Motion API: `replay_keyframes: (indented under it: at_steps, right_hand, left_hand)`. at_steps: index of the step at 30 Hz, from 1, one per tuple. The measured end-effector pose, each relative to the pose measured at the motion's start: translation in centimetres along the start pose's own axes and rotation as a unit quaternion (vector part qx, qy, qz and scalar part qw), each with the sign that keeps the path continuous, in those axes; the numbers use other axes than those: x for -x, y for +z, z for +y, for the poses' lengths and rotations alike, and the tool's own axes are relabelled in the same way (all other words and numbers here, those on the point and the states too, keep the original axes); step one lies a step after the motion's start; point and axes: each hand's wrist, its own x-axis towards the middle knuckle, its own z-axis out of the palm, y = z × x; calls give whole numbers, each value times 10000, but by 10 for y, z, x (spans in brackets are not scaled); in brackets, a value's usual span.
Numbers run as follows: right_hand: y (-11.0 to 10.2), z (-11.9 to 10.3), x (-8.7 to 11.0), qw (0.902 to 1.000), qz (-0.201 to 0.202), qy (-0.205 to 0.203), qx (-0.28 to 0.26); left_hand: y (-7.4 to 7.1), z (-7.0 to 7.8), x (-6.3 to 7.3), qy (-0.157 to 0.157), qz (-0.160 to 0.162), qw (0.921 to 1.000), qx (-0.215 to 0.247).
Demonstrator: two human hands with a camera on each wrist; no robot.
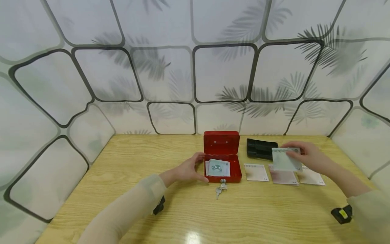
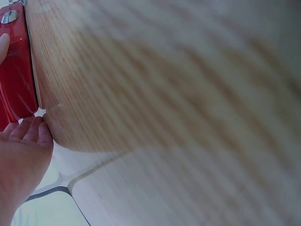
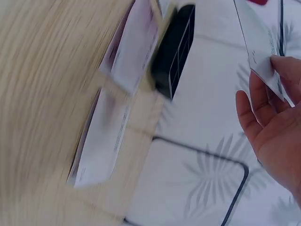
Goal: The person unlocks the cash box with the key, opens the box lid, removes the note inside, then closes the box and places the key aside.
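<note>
A small red cash box [image 1: 236, 171] stands with its lid [image 1: 221, 144] raised and banknotes [image 1: 217, 167] lying inside. My left hand [image 1: 187, 170] grips its left side, fingers toward the back and thumb at the front corner. In the left wrist view the thumb rests on the red front of the box [image 2: 19, 75]. Off to the right, my right hand [image 1: 312, 157] pinches a pale greenish banknote [image 1: 284, 162] between thumb and fingers. The right wrist view shows this note [image 3: 256, 42] held above the table. It partly covers the piles beneath it in the head view.
Three piles of banknotes lie in a row right of the box: a left pile [image 1: 256, 173], a pinkish middle pile [image 1: 284, 178] and a right pile [image 1: 315, 178]. A black wallet [image 1: 262, 149] lies behind them. Keys [image 1: 218, 191] hang at the box's front lock [image 1: 223, 184].
</note>
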Motion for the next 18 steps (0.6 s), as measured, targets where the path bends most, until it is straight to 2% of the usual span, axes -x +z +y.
replay_keyframes:
  at_steps: [8,18]
  right_hand:
    - [-36,34,35,9971,164,384,640]
    - [-59,68,62,9819,139,930,1647]
  left_hand:
    - [-1,-1,-1,119,35,9999,33]
    - [0,0,0,134,14,9999,75]
